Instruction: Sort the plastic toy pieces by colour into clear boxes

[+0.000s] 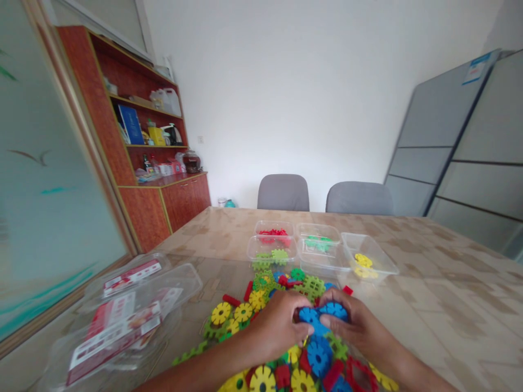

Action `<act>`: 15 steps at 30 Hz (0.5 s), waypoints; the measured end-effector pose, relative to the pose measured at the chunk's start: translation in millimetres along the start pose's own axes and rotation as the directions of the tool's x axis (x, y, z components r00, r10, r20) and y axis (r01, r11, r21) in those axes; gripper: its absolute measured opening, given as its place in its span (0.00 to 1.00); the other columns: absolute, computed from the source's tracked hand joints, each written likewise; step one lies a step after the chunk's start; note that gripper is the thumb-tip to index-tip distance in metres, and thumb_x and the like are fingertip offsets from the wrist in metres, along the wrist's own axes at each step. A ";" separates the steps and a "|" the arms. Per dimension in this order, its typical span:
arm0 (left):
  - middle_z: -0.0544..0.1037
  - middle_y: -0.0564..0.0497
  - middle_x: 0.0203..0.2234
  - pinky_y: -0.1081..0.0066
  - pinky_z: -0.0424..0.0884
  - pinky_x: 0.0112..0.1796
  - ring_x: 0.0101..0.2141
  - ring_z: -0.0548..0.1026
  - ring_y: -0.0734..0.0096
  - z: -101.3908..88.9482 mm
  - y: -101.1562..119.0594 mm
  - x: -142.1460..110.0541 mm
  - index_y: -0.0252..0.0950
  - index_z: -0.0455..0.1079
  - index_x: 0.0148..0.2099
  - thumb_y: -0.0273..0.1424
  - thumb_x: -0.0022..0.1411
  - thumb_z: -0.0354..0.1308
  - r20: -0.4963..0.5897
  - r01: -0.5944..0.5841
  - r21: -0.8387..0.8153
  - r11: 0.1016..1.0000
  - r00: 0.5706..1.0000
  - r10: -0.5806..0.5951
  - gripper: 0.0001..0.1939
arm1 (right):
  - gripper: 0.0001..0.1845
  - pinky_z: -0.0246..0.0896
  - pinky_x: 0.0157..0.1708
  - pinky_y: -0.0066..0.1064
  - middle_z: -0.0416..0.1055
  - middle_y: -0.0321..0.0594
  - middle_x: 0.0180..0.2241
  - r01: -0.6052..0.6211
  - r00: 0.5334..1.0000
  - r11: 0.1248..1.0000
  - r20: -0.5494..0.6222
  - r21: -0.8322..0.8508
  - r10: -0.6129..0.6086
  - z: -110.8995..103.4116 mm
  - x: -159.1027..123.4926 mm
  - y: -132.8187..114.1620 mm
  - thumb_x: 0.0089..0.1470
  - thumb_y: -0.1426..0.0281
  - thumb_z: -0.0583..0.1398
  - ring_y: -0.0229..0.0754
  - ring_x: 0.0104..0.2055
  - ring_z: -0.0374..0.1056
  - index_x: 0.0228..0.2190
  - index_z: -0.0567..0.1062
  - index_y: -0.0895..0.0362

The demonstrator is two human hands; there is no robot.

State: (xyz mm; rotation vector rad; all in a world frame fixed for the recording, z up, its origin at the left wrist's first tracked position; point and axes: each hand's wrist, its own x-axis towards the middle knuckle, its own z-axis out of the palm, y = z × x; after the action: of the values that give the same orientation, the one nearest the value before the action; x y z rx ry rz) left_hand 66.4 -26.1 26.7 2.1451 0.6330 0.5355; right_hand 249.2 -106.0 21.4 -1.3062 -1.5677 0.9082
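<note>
Head: tubs (384, 265) hold red, green, yellow pieces (363, 261) (hands (283, 320) (358, 320) grip blue ones (336, 311)).

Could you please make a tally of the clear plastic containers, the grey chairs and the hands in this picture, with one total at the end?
Clear plastic containers: 5
Grey chairs: 2
Hands (left hand and right hand): 2
Total: 9

Your left hand (280, 322) and right hand (356, 316) are bare, from the fingers (337, 326) past the wrists. Your left forearm (212, 356) and right forearm (402, 351) are uncovered too, slim and smoothly rounded, broadening toward the near side. Your fingernails are too small to make out.
</note>
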 end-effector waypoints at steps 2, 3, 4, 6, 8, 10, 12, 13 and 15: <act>0.69 0.57 0.23 0.77 0.63 0.24 0.24 0.71 0.72 4.6 -4.2 0.4 0.35 0.68 0.32 0.23 0.50 0.55 0.046 0.058 -0.161 0.985 0.998 -0.051 0.05 | 0.19 0.53 0.22 0.26 0.62 0.31 0.24 -0.048 0.998 0.998 0.035 0.036 0.047 0.8 -0.9 -1.2 0.54 0.52 0.59 0.35 0.23 0.59 0.34 0.69 0.55; 0.70 0.56 0.24 0.77 0.64 0.24 0.24 0.71 0.72 7.1 -6.0 0.6 0.35 0.68 0.35 0.24 0.51 0.55 0.060 0.078 -0.242 0.967 0.996 -0.065 0.07 | 0.19 0.53 0.21 0.26 0.63 0.31 0.24 -0.063 0.997 0.997 0.048 0.052 0.060 1.2 -1.2 -2.0 0.54 0.51 0.58 0.34 0.21 0.59 0.35 0.68 0.55; 0.70 0.56 0.25 0.76 0.66 0.24 0.24 0.72 0.72 9.6 -7.3 0.7 0.35 0.67 0.38 0.24 0.51 0.55 0.063 0.086 -0.310 0.947 0.996 -0.070 0.09 | 0.19 0.54 0.21 0.26 0.63 0.31 0.24 -0.066 0.997 0.996 0.052 0.059 0.063 1.6 -1.5 -2.9 0.55 0.51 0.57 0.34 0.21 0.59 0.35 0.68 0.55; 0.70 0.56 0.28 0.75 0.69 0.24 0.24 0.71 0.73 13.7 -8.8 1.0 0.36 0.65 0.40 0.24 0.50 0.56 0.036 0.074 -0.383 0.921 0.997 -0.066 0.12 | 0.19 0.55 0.22 0.26 0.65 0.32 0.26 -0.045 0.998 0.998 0.049 0.049 0.043 2.3 -2.0 -4.8 0.55 0.51 0.57 0.35 0.21 0.61 0.35 0.68 0.54; 0.69 0.57 0.27 0.76 0.68 0.23 0.24 0.71 0.74 16.2 -8.8 1.3 0.36 0.62 0.40 0.23 0.49 0.57 0.002 0.060 -0.394 0.917 0.998 -0.065 0.14 | 0.17 0.56 0.23 0.26 0.66 0.33 0.26 0.000 0.999 1.000 0.044 0.020 -0.001 2.8 -2.0 -6.6 0.56 0.52 0.57 0.36 0.23 0.61 0.35 0.68 0.54; 0.68 0.58 0.27 0.76 0.67 0.21 0.23 0.70 0.74 16.9 -8.0 1.5 0.37 0.61 0.40 0.23 0.48 0.57 -0.009 0.065 -0.392 0.918 0.997 -0.075 0.15 | 0.17 0.58 0.25 0.27 0.67 0.34 0.27 0.028 0.999 1.000 0.031 -0.008 -0.028 2.9 -1.7 -7.6 0.55 0.53 0.58 0.37 0.25 0.62 0.34 0.69 0.54; 0.69 0.57 0.28 0.77 0.67 0.22 0.24 0.70 0.74 15.3 -6.8 1.9 0.37 0.61 0.42 0.23 0.48 0.59 -0.006 0.063 -0.406 0.912 0.997 -0.072 0.17 | 0.18 0.58 0.24 0.27 0.67 0.34 0.26 0.003 1.000 1.000 0.001 -0.008 -0.003 2.0 -0.8 -7.2 0.54 0.52 0.59 0.37 0.24 0.62 0.34 0.69 0.55; 0.70 0.56 0.29 0.77 0.68 0.23 0.25 0.71 0.74 13.6 -6.0 2.3 0.37 0.62 0.43 0.24 0.48 0.59 -0.009 0.051 -0.413 0.909 0.998 -0.060 0.18 | 0.19 0.58 0.23 0.27 0.67 0.33 0.26 -0.022 1.000 1.000 -0.018 0.005 0.022 0.8 -0.3 -6.6 0.53 0.51 0.59 0.36 0.23 0.62 0.35 0.69 0.55; 0.70 0.55 0.29 0.76 0.69 0.24 0.27 0.71 0.73 8.3 -4.1 3.2 0.35 0.63 0.45 0.25 0.50 0.59 -0.031 0.013 -0.426 0.905 0.999 -0.029 0.18 | 0.21 0.55 0.19 0.26 0.65 0.31 0.22 -0.058 0.996 0.998 -0.068 0.022 0.059 -3.9 1.2 -5.2 0.52 0.50 0.59 0.35 0.19 0.60 0.36 0.69 0.55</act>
State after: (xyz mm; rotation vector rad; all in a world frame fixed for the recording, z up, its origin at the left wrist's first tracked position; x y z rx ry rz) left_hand 72.6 -26.8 19.2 1.7163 0.5026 0.6381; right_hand 251.0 -105.8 27.8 -1.3612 -1.4712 0.9033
